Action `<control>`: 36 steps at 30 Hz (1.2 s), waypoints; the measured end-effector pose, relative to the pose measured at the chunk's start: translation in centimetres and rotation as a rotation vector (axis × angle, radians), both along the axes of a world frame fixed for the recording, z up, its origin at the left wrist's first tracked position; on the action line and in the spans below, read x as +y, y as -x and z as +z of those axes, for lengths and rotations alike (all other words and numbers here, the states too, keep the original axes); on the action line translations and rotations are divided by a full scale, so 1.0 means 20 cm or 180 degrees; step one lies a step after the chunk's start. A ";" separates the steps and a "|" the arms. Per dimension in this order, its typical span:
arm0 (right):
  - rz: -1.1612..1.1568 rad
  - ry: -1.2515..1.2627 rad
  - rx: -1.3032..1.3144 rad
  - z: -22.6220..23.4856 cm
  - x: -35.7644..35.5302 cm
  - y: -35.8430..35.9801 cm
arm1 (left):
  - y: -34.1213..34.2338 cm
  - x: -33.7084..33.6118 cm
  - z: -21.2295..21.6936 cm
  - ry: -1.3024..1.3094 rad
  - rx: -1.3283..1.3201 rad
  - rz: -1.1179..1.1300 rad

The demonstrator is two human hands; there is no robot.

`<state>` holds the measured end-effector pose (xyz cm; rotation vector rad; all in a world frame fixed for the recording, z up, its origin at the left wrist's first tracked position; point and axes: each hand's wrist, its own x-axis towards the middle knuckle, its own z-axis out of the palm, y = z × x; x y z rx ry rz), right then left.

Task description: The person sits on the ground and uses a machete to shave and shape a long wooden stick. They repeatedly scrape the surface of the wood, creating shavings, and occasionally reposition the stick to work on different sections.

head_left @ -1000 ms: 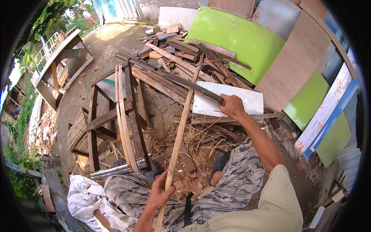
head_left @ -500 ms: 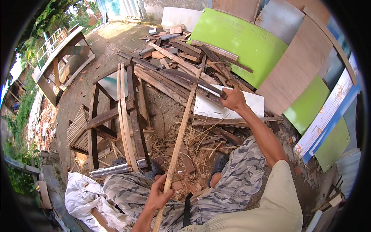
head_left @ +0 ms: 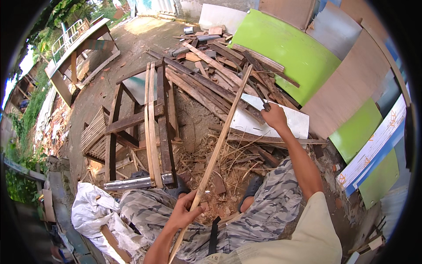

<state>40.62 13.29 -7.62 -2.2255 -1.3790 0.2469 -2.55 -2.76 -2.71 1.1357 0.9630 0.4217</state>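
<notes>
Wood strip, long and pale, slants across the middle of the view from the lower edge up to the scrap pile. The left hand grips it near the lap, thumb lying across its face. The right hand is closed around the dark handle of a tool — its far part is hard to make out against the dark wood behind — and sits to the right of the strip's upper end.

Beyond that fist lies a white panel, with a heap of scrap wood further off and a large green panel behind. To the left stands a dark wooden frame, two slim pale battens lying along it. Camouflage trousers and dark clogs show below — a crumpled white sack beside the left knee.
</notes>
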 end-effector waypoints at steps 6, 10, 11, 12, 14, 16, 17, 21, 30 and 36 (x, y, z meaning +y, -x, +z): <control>-0.0591 -0.0104 0.3520 0.05 -0.26 0.30 | -0.08 0.09 -0.02 -0.0353 0.0352 0.0521; -0.0109 -0.0310 0.2607 0.02 -0.39 0.42 | -0.08 0.16 -0.05 -0.0389 0.0149 0.0677; 0.0221 -0.0723 0.1737 -0.11 -0.43 0.37 | -0.11 0.17 -0.07 -0.0412 -0.0005 0.0682; 0.0567 -0.0673 0.1411 -0.05 -0.46 0.44 | -0.11 0.19 -0.07 -0.0201 -0.0251 0.0625; 0.1141 -0.0404 0.1008 0.05 -0.54 0.60 | -0.12 0.21 -0.08 0.0125 -0.0476 0.0720; 0.1568 -0.0151 0.0644 0.03 -0.63 0.71 | -0.15 0.23 -0.09 0.0393 -0.0553 0.0730; 0.1784 -0.0114 0.0373 -0.02 -0.67 0.75 | -0.16 0.23 -0.08 0.0500 -0.0494 0.0731; 0.2158 -0.0281 0.0059 -0.12 -0.73 0.85 | -0.17 0.23 -0.04 0.0525 0.0110 0.0395; 0.2147 -0.0155 -0.0207 -0.10 -0.68 0.85 | -0.21 0.22 -0.20 0.0236 -0.0109 0.0674; 0.2112 -0.0156 -0.0274 -0.13 -0.62 0.83 | -0.21 0.23 -0.20 0.0173 0.0010 0.0693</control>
